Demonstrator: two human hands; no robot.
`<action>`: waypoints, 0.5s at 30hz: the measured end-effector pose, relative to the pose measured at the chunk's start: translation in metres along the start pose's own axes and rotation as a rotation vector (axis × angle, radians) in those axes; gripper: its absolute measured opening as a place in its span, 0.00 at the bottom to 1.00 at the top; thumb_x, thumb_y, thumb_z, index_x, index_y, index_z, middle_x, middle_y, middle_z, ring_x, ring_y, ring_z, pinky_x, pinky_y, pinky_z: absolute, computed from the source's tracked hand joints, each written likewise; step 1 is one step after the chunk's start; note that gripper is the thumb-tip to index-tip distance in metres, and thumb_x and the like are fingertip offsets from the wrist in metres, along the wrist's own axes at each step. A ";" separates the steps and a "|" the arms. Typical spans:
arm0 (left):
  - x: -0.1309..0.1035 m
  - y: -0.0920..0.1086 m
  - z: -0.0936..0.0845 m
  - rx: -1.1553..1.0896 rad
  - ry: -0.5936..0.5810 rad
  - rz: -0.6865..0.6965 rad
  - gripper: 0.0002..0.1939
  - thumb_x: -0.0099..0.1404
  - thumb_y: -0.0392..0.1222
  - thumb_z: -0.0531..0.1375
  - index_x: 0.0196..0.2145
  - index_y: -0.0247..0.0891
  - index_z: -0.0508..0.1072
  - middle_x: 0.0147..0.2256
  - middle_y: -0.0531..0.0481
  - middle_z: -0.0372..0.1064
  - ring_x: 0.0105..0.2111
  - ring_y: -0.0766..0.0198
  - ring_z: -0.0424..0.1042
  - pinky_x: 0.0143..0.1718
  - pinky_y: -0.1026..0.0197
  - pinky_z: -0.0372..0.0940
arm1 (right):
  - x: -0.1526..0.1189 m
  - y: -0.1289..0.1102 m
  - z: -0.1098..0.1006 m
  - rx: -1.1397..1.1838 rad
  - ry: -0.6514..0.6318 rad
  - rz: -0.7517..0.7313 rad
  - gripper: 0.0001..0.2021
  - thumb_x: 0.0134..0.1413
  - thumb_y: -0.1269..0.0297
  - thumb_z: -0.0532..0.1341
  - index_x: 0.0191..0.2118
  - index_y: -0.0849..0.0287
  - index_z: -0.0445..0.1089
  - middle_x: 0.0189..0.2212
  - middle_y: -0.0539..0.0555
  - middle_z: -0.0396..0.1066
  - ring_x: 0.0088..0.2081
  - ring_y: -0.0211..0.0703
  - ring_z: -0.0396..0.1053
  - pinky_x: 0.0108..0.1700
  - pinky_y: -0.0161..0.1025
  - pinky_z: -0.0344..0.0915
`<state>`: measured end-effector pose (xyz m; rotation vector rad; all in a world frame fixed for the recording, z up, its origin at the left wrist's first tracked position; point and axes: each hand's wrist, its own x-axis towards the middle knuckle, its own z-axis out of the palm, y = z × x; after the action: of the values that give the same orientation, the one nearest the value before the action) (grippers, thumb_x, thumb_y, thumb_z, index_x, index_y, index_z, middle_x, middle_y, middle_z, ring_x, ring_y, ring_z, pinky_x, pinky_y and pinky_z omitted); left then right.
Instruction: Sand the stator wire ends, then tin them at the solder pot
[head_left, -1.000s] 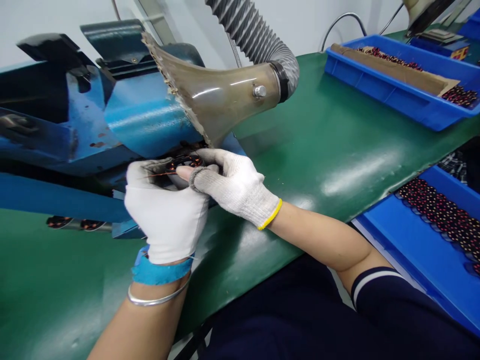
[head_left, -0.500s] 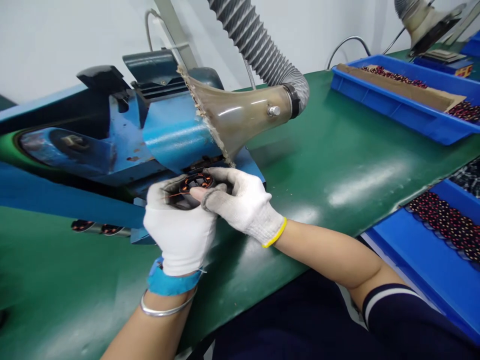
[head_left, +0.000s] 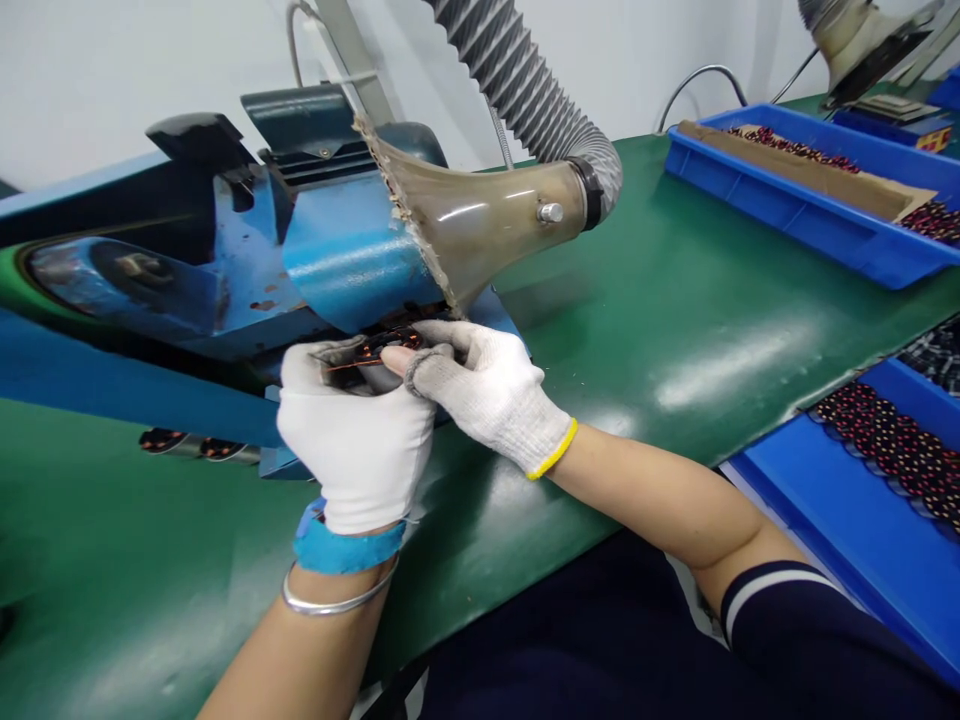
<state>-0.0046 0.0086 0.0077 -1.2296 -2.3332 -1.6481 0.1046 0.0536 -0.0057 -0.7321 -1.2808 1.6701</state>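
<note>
Gloved hands (head_left: 411, 375) gripping wound part (head_left: 384, 352), open green tabletop (head_left: 622, 330) rightward

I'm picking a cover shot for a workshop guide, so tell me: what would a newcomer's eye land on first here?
Probably the big amber funnel in the upper middle, flaring against the blue machine and joined to a ribbed grey hose. Just below it, the white-gloved left hand and right hand hold a small dark part with copper-coloured wire.
</note>
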 end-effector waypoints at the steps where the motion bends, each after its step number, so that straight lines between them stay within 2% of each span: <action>1: 0.001 0.001 0.000 0.011 0.002 -0.008 0.22 0.47 0.53 0.71 0.36 0.44 0.69 0.34 0.47 0.76 0.39 0.47 0.78 0.50 0.40 0.78 | 0.000 -0.001 0.000 0.003 -0.005 0.007 0.26 0.50 0.50 0.84 0.51 0.59 0.84 0.43 0.55 0.85 0.50 0.55 0.83 0.61 0.49 0.81; 6: 0.002 -0.001 -0.001 0.041 0.022 0.005 0.22 0.46 0.51 0.71 0.35 0.45 0.66 0.34 0.50 0.73 0.38 0.50 0.77 0.57 0.37 0.75 | 0.002 -0.005 0.003 0.065 -0.050 0.022 0.24 0.46 0.51 0.86 0.46 0.57 0.85 0.39 0.52 0.85 0.50 0.53 0.83 0.59 0.44 0.81; 9: 0.003 -0.004 -0.002 0.061 0.028 0.023 0.21 0.47 0.51 0.70 0.34 0.46 0.65 0.33 0.51 0.72 0.37 0.50 0.75 0.57 0.36 0.74 | 0.004 -0.004 0.004 0.068 -0.031 0.026 0.25 0.45 0.50 0.86 0.45 0.57 0.85 0.37 0.51 0.84 0.48 0.54 0.83 0.58 0.45 0.82; 15: 0.007 -0.005 0.000 0.073 0.046 0.035 0.21 0.48 0.55 0.68 0.33 0.47 0.63 0.33 0.51 0.69 0.37 0.49 0.73 0.57 0.33 0.73 | 0.006 -0.009 0.005 0.008 0.031 0.051 0.17 0.47 0.54 0.86 0.39 0.53 0.85 0.34 0.51 0.84 0.48 0.56 0.83 0.60 0.48 0.83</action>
<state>-0.0131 0.0119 0.0068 -1.1980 -2.3094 -1.5493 0.1003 0.0573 0.0044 -0.7889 -1.2431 1.6969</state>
